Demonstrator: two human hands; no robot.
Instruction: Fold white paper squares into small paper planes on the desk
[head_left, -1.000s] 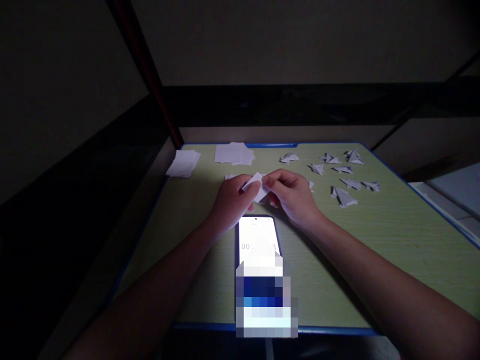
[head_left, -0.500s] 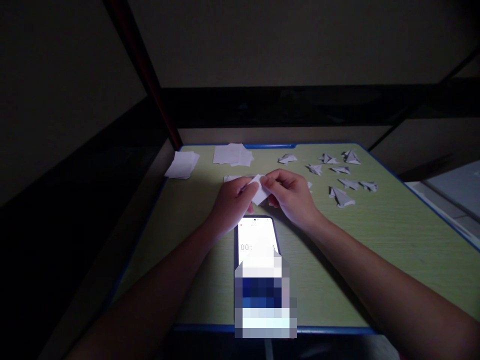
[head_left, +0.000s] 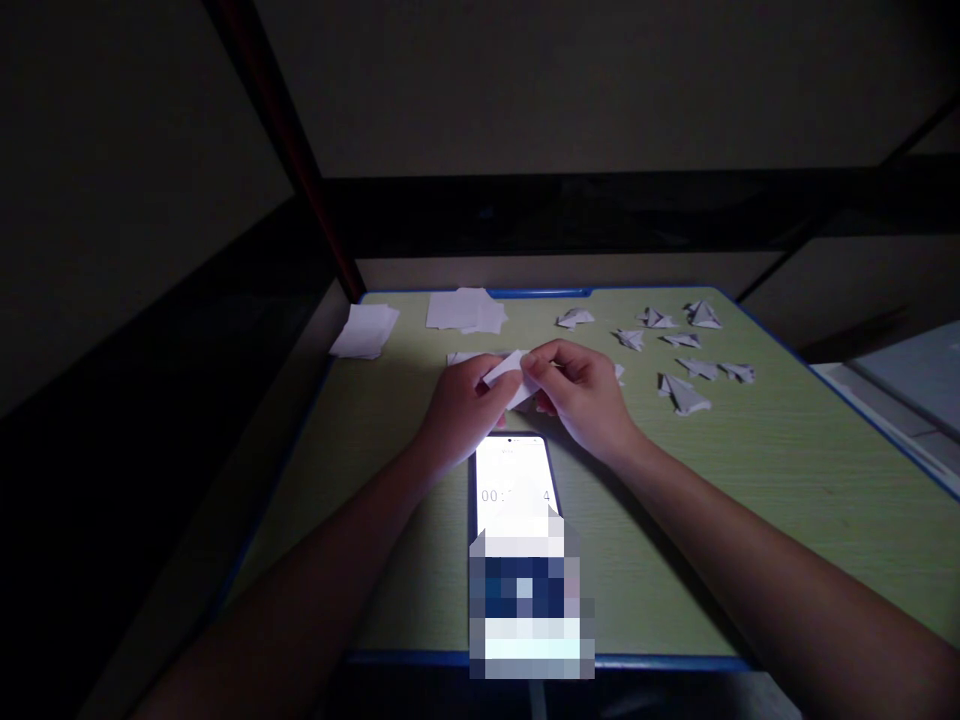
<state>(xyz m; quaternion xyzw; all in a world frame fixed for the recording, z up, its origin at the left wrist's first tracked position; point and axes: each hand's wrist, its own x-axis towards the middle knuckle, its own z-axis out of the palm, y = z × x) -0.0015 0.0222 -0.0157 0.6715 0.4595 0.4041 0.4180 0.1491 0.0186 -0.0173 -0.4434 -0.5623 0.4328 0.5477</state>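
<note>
A small white piece of paper (head_left: 514, 375), partly folded, is pinched between both hands above the green table (head_left: 787, 470). My left hand (head_left: 465, 405) grips its left side with fingers closed. My right hand (head_left: 585, 395) holds its right side, fingers curled round it. Just in front of the hands lies a lit phone (head_left: 514, 480) showing a running timer. Another white sheet (head_left: 469, 357) lies flat on the table behind my left hand.
Two stacks of white paper squares (head_left: 465, 308) (head_left: 365, 330) sit at the far left of the table. Several folded paper planes (head_left: 679, 345) lie at the far right. The table has a blue rim (head_left: 525, 292); a dark frame and post (head_left: 300, 180) stand behind it.
The paper has been folded flatter between my fingers, its raised corner pressed down. Both hands stay in place. The phone's timer has advanced.
</note>
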